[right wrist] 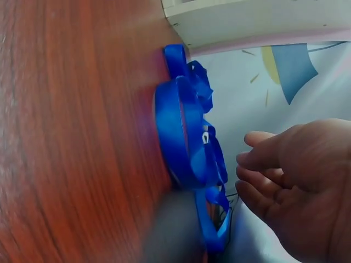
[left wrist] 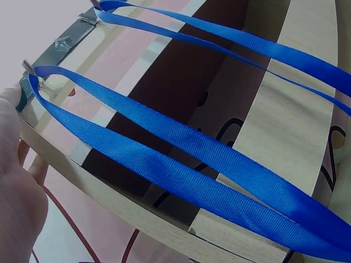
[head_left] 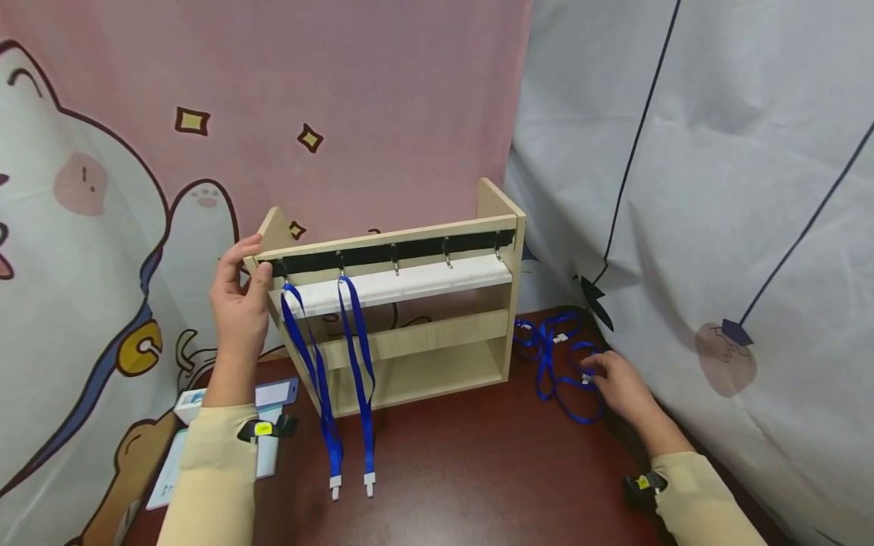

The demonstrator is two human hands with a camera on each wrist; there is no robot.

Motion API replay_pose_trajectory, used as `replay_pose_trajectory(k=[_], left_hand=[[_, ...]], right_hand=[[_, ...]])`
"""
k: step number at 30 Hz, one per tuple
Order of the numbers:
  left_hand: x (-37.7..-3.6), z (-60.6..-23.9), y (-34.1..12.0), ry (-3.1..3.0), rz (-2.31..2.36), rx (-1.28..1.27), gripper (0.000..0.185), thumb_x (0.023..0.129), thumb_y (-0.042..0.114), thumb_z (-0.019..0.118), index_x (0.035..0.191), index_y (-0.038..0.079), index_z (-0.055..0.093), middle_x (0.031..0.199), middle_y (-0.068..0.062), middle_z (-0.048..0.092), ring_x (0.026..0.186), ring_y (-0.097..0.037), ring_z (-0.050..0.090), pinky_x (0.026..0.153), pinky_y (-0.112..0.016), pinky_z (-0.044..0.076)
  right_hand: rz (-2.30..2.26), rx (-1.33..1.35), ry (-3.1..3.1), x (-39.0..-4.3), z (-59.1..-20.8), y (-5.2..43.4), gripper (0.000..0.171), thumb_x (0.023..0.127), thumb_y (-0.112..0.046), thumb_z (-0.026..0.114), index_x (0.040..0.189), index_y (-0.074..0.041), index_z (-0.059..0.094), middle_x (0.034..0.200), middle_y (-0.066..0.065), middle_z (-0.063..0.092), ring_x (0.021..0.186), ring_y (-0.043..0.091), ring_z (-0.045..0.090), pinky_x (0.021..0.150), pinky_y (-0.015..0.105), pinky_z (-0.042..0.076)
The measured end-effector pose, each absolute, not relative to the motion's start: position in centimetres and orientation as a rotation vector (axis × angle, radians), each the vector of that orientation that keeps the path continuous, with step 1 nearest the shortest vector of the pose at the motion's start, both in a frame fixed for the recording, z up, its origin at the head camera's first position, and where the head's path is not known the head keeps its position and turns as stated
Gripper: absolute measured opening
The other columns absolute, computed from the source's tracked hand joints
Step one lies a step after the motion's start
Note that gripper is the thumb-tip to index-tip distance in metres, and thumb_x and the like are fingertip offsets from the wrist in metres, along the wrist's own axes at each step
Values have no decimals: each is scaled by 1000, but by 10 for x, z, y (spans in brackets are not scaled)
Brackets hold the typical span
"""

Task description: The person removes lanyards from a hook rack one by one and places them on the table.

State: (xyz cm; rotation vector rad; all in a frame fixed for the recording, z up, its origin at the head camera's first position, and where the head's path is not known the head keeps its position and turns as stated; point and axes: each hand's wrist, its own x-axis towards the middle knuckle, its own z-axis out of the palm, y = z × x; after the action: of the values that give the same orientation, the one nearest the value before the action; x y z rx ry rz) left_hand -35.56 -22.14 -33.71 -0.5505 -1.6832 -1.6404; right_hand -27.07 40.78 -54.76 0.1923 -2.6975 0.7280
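A wooden rack (head_left: 437, 334) with a black hook strip stands on the dark red table (head_left: 478, 470). Two blue lanyards (head_left: 341, 364) hang from its left hooks, their white clips near the table. My left hand (head_left: 239, 303) grips the rack's top left corner, thumb in front. In the left wrist view that hand (left wrist: 16, 181) lies against the rack's edge (left wrist: 109, 192), with the hanging lanyards (left wrist: 181, 159) stretching across. My right hand (head_left: 614, 379) reaches with straight fingers to a loose pile of blue lanyards (head_left: 556, 356) right of the rack. The right wrist view shows the fingertips (right wrist: 247, 161) just beside the pile (right wrist: 189, 148).
Three hooks (head_left: 447, 258) on the rack's right part are bare. A clear badge holder (head_left: 276, 394) and a white box with cards (head_left: 191, 406) lie at the table's left. A pink cartoon backdrop hangs behind, and a grey curtain (head_left: 717, 227) closes the right side.
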Motion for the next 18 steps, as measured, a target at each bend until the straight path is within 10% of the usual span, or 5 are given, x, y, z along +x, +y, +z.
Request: replay_pose_trajectory(k=[6,18], left_hand=[[-354,-337,-224,-1708,-1618,-533,33,111,12,69,142,2,66,158,-3,60,150,-26,49,122,-46,45],[-357,-338,-224,-1720,-1572,-551,32,111,12,68,142,3,67,158,-2,60,149,-25,50,121,-46,46]], right_hand=[[795,149,-2668,-270,-538,395,22,95,10,77,115,4,78,111,21,72,100,42,69,86,58,55],[1098,186,-2176,-260,-504,287,16,100,-2,81,116,-2,76,92,4,74,75,14,65,66,16,49]])
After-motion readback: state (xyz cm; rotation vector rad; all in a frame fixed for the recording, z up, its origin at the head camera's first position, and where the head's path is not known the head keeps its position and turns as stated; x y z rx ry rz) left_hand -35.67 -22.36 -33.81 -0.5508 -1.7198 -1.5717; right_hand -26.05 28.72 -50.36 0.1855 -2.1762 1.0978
